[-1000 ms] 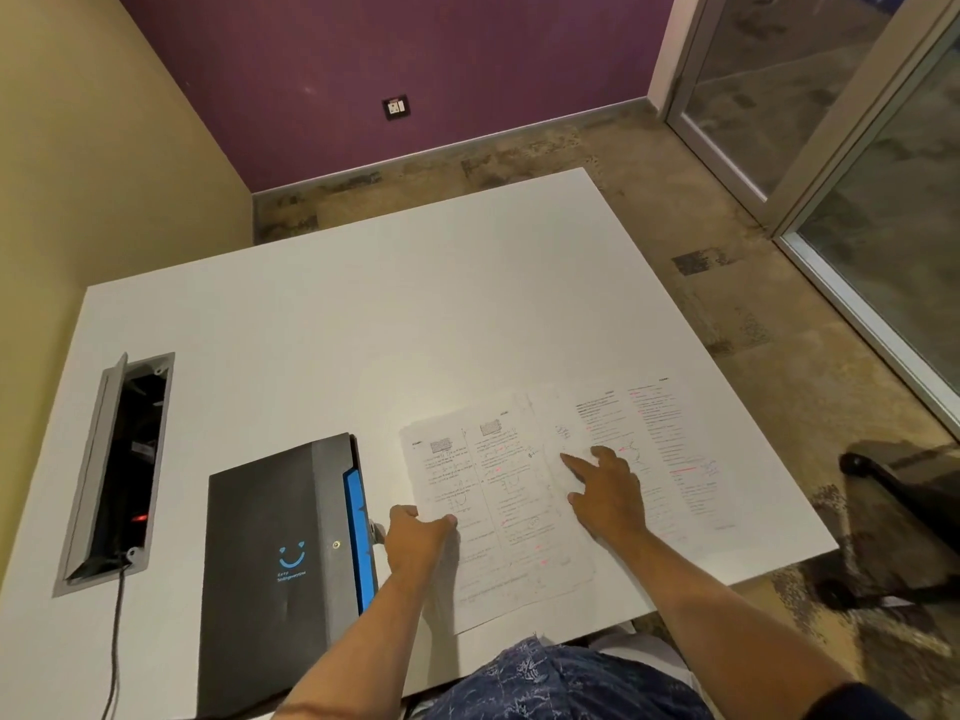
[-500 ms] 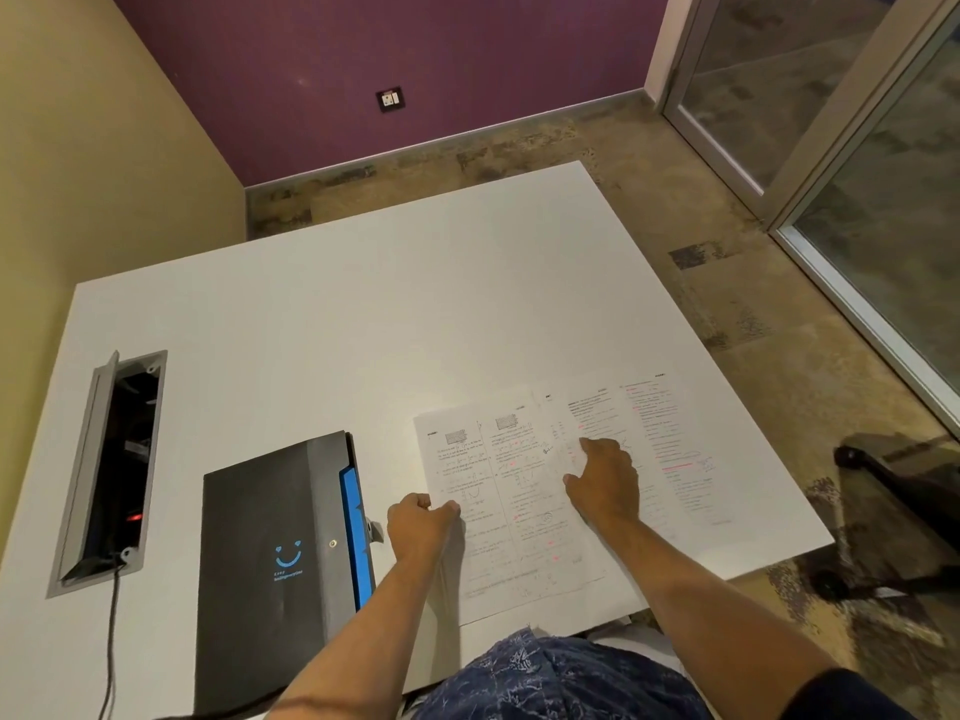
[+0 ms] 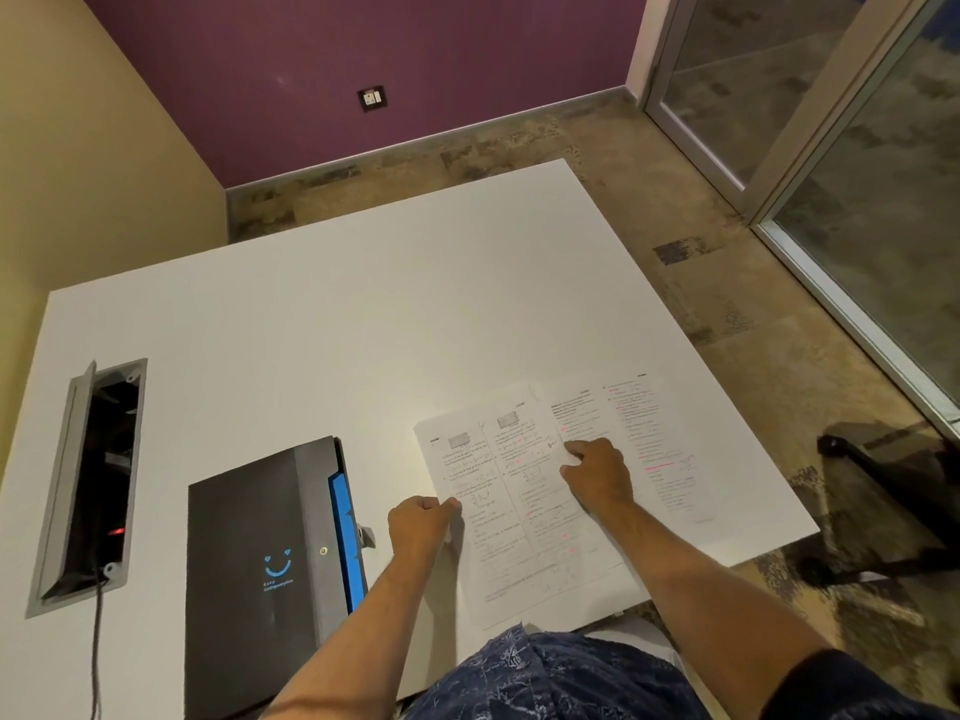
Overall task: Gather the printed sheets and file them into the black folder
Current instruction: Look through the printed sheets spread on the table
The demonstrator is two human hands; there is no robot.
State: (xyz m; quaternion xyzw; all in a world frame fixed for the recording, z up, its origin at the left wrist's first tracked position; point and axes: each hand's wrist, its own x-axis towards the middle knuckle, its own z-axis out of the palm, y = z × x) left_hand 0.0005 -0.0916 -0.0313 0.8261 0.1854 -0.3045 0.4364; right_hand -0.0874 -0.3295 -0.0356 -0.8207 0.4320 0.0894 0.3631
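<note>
Printed sheets point(image 3: 511, 517) with small text and pink marks lie overlapping near the front right of the white table point(image 3: 363, 330). A further sheet point(image 3: 660, 449) fans out to their right. My left hand point(image 3: 421, 527) pinches the left edge of the nearest sheet, fingers curled. My right hand point(image 3: 597, 472) presses on the middle of the sheets, fingers bent down onto the paper. The black folder point(image 3: 260, 569), closed, with a blue smiley logo and a blue spine strip, lies flat to the left of my left hand.
An open cable box point(image 3: 88, 485) with a cord is set into the table at the left. A black chair base point(image 3: 883, 501) stands on the floor off the table's right front corner. Glass doors run along the right.
My right hand has curled its fingers and slid the upper sheets a little leftward, closer over the nearest sheet. My left hand stays on the sheet's left edge.
</note>
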